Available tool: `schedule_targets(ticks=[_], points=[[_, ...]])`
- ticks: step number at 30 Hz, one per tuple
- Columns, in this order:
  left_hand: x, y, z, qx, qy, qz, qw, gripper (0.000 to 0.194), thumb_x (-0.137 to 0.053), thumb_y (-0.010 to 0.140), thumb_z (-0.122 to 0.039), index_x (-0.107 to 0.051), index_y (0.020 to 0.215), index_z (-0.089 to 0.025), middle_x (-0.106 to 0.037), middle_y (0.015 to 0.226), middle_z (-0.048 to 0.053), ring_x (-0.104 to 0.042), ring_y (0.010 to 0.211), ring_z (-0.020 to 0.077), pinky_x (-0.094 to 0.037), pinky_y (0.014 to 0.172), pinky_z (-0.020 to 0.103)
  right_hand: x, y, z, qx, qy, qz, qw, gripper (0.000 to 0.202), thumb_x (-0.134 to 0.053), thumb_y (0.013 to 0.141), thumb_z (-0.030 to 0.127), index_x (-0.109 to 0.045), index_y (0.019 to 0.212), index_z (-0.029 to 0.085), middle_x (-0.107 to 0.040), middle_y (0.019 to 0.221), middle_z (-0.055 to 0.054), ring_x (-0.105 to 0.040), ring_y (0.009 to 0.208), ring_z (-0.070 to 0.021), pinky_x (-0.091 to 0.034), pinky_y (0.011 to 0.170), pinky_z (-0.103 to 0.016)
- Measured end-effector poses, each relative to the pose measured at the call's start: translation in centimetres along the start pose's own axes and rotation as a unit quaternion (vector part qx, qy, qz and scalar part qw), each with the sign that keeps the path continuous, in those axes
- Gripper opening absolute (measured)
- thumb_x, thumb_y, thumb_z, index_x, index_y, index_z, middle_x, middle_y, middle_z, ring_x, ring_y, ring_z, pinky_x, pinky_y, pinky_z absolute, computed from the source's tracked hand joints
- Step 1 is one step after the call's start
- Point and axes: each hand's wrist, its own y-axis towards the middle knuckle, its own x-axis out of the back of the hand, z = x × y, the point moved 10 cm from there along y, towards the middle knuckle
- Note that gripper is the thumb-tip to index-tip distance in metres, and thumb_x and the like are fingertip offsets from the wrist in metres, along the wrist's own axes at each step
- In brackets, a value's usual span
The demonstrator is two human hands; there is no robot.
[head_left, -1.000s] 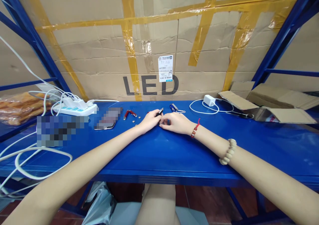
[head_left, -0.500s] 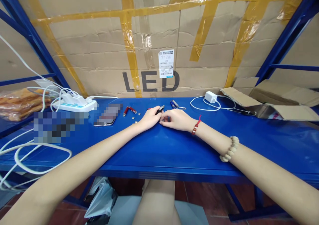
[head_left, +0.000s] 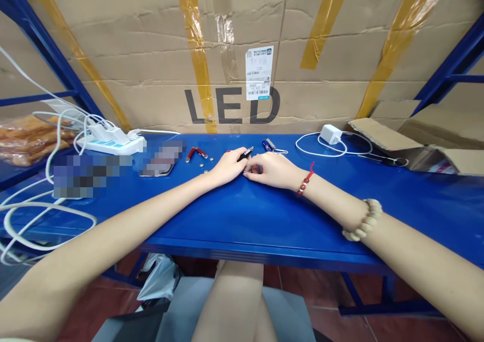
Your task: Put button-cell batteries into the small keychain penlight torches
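At frame centre, the left hand (head_left: 227,167) is gripping a slim dark cylindrical pen light (head_left: 245,154) with curled fingers. The right hand (head_left: 270,169) is touching it, fingertips pinched narrow; contents cannot be determined. Both are resting on the smooth blue metal shelf (head_left: 264,221). Small round button cells (head_left: 204,168) are lying just left.

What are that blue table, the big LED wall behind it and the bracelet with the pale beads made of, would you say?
The table looks like painted sheet metal: a smooth, glossy blue surface with a folded front edge. The wall is corrugated cardboard, brown and creased, joined with yellowish tape. The bracelet on the right forearm has matte cream beads, possibly wood or seed; the picture leaves that open.
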Motion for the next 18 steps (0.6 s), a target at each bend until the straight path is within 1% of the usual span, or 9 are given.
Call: schedule_targets(ticks=[11,18], points=[[0.13,-0.02,0.17,0.018,-0.030,0.001,0.999,0.012,-0.039,0.070,-0.010,-0.049,0.070,-0.017,-0.056,0.072,-0.001,-0.051,0.074,0.0147,-0.036,0.070,0.024,0.19,0.05,0.39,-0.001,0.001,0.005,1.000,0.016,-0.051,0.078,0.028,-0.063,0.075,0.018,-0.062,0.065,0.000,-0.051,0.056,-0.0092,-0.028,0.051,-0.020],[0.47,-0.11,0.26,0.019,-0.072,-0.012,0.997,0.011,-0.041,0.068,-0.010,-0.049,0.066,-0.017,-0.055,0.069,-0.002,-0.050,0.071,0.0144,-0.036,0.066,0.024,0.38,0.03,0.79,0.006,0.000,-0.004,1.000,0.014,-0.051,0.078,0.027,-0.062,0.074,0.018,-0.063,0.066,0.000,-0.054,0.058,-0.0100,-0.032,0.053,-0.019]])
